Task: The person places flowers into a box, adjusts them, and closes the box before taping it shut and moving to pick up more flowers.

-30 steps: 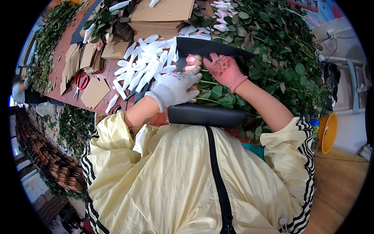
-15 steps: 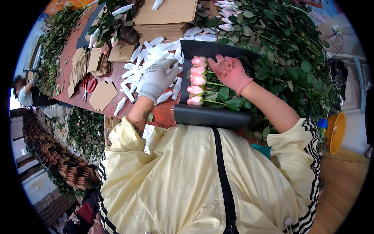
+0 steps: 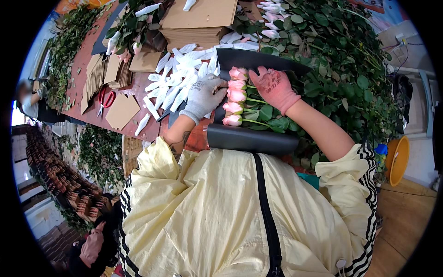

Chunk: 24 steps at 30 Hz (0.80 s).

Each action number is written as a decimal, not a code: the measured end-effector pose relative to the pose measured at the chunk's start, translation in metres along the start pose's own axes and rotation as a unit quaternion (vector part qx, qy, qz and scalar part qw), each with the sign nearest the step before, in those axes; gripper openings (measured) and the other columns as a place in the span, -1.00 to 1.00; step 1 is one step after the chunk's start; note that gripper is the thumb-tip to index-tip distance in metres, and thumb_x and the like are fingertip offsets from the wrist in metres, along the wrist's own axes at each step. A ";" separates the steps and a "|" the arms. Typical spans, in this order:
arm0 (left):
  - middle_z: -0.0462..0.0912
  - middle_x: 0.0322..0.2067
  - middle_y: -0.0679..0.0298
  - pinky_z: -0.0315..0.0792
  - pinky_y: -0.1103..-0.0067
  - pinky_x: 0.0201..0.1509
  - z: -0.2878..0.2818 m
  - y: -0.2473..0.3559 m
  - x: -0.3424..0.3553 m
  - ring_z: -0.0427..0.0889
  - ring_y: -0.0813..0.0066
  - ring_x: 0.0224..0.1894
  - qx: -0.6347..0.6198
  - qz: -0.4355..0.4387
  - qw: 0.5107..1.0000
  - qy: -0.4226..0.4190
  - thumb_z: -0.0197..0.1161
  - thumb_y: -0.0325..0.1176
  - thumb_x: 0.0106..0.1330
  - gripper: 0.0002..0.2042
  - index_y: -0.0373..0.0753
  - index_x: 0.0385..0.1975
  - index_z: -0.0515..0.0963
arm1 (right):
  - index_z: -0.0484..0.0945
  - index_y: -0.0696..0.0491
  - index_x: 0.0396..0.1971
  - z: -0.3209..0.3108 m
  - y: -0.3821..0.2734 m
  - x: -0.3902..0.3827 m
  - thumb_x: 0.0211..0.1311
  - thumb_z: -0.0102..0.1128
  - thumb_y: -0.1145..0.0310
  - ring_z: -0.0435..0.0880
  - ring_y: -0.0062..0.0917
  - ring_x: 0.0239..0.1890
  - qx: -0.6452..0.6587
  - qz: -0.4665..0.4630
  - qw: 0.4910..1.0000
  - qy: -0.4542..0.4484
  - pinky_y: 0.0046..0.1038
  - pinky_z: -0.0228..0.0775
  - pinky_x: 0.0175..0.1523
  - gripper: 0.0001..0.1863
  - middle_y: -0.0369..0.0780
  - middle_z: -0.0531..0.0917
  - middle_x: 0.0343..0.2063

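Several pink roses [image 3: 236, 95] lie in a column on a black sheet [image 3: 258, 59], heads to the left, stems and leaves to the right. My right hand [image 3: 275, 88], in a pink glove, is curled over the stem of the topmost rose, just right of its head; the stem under the fingers is mostly hidden. My left hand [image 3: 203, 95], in a pale grey glove, is at the left side of the rose heads, thumb and forefinger apart, nothing visible between them. A pile of white foam net sleeves [image 3: 173, 85] lies beside and beyond it. The sheet's near edge forms a black roll [image 3: 251, 139].
Red-handled scissors [image 3: 106, 101] and cardboard pieces [image 3: 122, 112] lie at left. A cardboard stack [image 3: 198, 34] stands at the back. Leafy stems [image 3: 337, 74] cover the right side. A yellow basin [image 3: 398, 160] is at far right; a person [image 3: 30, 101] stands at far left.
My left hand has moved right and slightly nearer me, from over the foam sleeves to the rose heads, its fingers drawing closer together. My right hand stays at the same stems.
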<state>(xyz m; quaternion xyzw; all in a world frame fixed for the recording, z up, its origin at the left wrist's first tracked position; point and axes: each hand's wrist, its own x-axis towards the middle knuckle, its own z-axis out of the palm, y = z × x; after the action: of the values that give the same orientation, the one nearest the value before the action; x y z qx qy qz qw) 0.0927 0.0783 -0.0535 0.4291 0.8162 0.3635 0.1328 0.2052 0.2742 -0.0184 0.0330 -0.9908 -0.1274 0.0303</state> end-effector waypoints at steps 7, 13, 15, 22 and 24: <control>0.56 -0.37 0.13 0.43 0.35 -0.16 -0.027 -0.045 0.010 0.57 0.15 -0.26 0.118 -0.090 0.984 0.103 0.16 -0.27 0.15 -0.85 -0.14 -0.38 0.58 | 0.45 -0.03 -0.07 -0.002 -0.001 -0.001 0.04 0.01 0.35 0.64 -0.41 -0.37 0.005 -0.005 1.000 0.012 -0.43 0.48 -0.35 -0.63 -0.21 0.54 -0.31; 0.59 -0.35 0.16 0.43 0.37 -0.18 -0.058 0.000 0.000 0.59 0.18 -0.29 0.038 0.032 0.998 0.031 0.16 -0.29 0.15 -0.78 -0.18 -0.24 0.60 | 0.43 -0.03 -0.09 -0.007 0.003 -0.001 0.03 0.02 0.36 0.63 -0.40 -0.35 0.021 0.001 0.999 -0.026 -0.43 0.47 -0.34 -0.64 -0.20 0.53 -0.29; 0.59 -0.37 0.17 0.43 0.37 -0.20 -0.054 0.022 -0.003 0.58 0.19 -0.31 0.000 0.050 0.999 -0.001 0.17 -0.29 0.15 -0.77 -0.18 -0.23 0.60 | 0.43 -0.02 -0.10 -0.008 0.004 -0.001 0.03 0.02 0.36 0.63 -0.39 -0.34 0.029 0.000 0.999 -0.041 -0.43 0.47 -0.33 -0.64 -0.20 0.53 -0.29; 0.59 -0.43 0.15 0.44 0.36 -0.19 -0.033 0.034 0.001 0.58 0.19 -0.30 0.132 0.129 0.982 -0.049 0.10 -0.35 0.13 -0.70 -0.16 -0.12 0.58 | 0.43 -0.01 -0.09 -0.009 0.004 -0.001 0.06 0.02 0.37 0.63 -0.38 -0.32 0.036 -0.003 0.999 -0.024 -0.42 0.48 -0.29 -0.66 -0.18 0.54 -0.29; 0.60 -0.27 0.12 0.45 0.34 -0.11 -0.051 0.028 0.002 0.59 0.15 -0.22 0.200 0.039 0.979 -0.032 0.13 -0.30 0.12 -0.64 -0.14 -0.04 0.54 | 0.43 -0.01 -0.09 -0.010 0.005 0.000 0.07 0.01 0.37 0.63 -0.38 -0.32 0.031 0.007 0.999 -0.036 -0.42 0.48 -0.29 -0.66 -0.18 0.54 -0.29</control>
<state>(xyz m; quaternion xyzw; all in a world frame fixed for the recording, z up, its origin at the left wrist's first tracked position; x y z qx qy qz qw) 0.0815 0.0661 0.0025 0.4901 0.8502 0.1842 0.0557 0.2061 0.2768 -0.0077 0.0221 -0.9949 -0.0978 -0.0059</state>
